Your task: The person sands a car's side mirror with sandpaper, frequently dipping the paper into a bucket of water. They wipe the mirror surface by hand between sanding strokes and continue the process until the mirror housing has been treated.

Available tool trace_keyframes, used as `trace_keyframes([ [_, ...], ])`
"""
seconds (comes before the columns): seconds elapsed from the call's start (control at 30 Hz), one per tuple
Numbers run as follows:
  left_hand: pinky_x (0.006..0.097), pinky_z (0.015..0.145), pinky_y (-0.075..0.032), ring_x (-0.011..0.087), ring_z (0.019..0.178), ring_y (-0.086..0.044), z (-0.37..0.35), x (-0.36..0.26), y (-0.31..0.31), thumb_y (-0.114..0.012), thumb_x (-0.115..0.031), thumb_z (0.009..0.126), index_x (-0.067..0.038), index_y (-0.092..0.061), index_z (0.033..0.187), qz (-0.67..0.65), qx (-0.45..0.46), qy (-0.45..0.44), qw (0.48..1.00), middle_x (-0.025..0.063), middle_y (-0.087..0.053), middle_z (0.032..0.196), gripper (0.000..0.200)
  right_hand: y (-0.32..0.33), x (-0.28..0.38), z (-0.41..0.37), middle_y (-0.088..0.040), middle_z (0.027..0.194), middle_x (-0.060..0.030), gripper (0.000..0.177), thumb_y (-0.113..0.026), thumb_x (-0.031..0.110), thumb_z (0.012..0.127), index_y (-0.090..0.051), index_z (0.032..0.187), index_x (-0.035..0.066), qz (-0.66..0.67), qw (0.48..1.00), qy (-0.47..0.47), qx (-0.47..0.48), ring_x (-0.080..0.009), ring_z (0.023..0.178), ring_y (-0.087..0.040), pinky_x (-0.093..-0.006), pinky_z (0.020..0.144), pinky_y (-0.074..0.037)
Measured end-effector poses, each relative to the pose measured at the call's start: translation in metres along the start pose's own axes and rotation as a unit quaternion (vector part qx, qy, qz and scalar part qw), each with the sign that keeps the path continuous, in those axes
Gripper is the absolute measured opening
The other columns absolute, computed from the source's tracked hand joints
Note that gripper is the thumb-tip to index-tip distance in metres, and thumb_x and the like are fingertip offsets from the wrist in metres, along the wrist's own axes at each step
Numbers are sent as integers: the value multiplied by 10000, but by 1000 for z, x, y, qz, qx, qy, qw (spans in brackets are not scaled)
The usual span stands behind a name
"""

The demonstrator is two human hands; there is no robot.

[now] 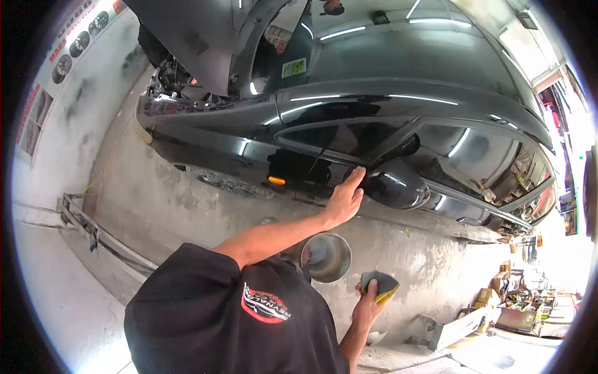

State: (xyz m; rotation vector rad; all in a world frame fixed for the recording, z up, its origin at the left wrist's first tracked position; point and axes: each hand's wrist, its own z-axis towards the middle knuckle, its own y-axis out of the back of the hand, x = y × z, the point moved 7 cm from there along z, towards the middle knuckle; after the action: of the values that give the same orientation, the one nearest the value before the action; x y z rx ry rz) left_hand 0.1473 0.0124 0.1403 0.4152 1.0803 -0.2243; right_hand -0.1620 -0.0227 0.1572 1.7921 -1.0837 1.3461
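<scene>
Alongside me stands a glossy black car (230, 134). My left hand (344, 198) reaches out to its side, fingers stretched and close together, the tips right at the front end of the black side mirror (398, 184). Lower down and off the car, my right hand (370, 303) grips a folded piece of sandpaper (378, 283), grey on its face and yellow along the lower edge. The thumb presses on the grey face, while most of the other fingers are hidden behind it. A metal bucket (346, 257) sits on the floor between my two arms.
The car's hood (187, 43) is raised and its front end looks stripped. An orange side marker (276, 181) shows on the fender. A low metal frame (106, 234) lies at left; a long trough-like box (458, 327) and cluttered tools (523, 305) are at lower right.
</scene>
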Motion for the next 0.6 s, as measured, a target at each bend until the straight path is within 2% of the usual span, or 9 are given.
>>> trace_keyframes([
  [0.03,464,1242,-298,413,1499,-316,-1,-5,-2,-504,-3,998,32,-291,1577,-24,45,17,999,303,-367,1587,618,-3,10,5,-638,1214,-128,326,-569,109,1044,-521,1346,-4,-20,999,33,3,-173,865,-610,-327,754,-540],
  [0.13,458,1233,-312,418,1485,-360,-16,-15,-5,-516,-19,1009,7,-238,1604,32,-7,-30,999,300,-379,1584,657,-13,36,26,-653,1127,-104,271,-596,146,1040,-585,1262,-10,-113,991,72,8,-161,839,-606,-307,752,-527],
  [0.17,465,1234,-309,423,1508,-310,-20,-13,-6,-506,-26,1027,-14,-188,1623,21,-4,-26,999,277,-305,1632,675,-28,58,28,-669,1045,-80,265,-634,173,1029,-610,1217,-12,-125,987,98,18,-151,807,-598,-304,749,-519],
  [0.2,454,1236,-307,405,1521,-295,-24,-4,-8,-503,-25,1030,-17,-187,1625,-34,-1,16,999,267,-295,1640,673,-35,68,35,-674,982,-64,281,-688,188,1002,-619,1190,-9,-120,987,107,26,-155,804,-604,-306,758,-517],
  [0.27,433,1239,-304,368,1547,-265,-26,17,-15,-497,-22,1036,-23,-187,1630,-148,3,97,984,248,-274,1656,669,-46,85,51,-678,964,-59,266,-739,173,968,-638,1133,-10,-180,971,157,26,-156,819,-611,-304,778,-515],
  [0.33,378,1218,-314,303,1532,-310,-33,40,-25,-494,-12,1040,-21,-197,1631,-263,2,156,952,216,-318,1652,661,-67,107,62,-685,957,-56,257,-778,163,939,-655,1087,-7,-262,945,192,39,-164,846,-622,-310,795,-516],
  [0.4,323,1196,-325,238,1517,-355,-35,61,-33,-491,-2,1044,-19,-207,1632,-371,-3,203,906,184,-362,1648,653,-90,123,77,-701,961,-95,241,-806,169,914,-679,1040,7,-308,914,251,79,-221,851,-647,-341,787,-516],
  [0.5,339,1184,-362,323,1475,-419,-21,66,-23,-466,15,1005,-2,-271,1602,-349,31,213,912,278,-430,1572,629,-128,141,92,-718,944,-141,277,-817,202,908,-683,1053,8,-396,859,317,67,-299,827,-672,-376,765,-519],
  [0.6,344,1185,-365,336,1470,-425,-20,58,-15,-454,27,990,8,-254,1603,-261,69,204,941,290,-385,1592,645,-158,149,111,-723,927,-171,375,-829,239,900,-660,1124,-10,-435,814,382,40,-346,818,-683,-404,743,-522],
])
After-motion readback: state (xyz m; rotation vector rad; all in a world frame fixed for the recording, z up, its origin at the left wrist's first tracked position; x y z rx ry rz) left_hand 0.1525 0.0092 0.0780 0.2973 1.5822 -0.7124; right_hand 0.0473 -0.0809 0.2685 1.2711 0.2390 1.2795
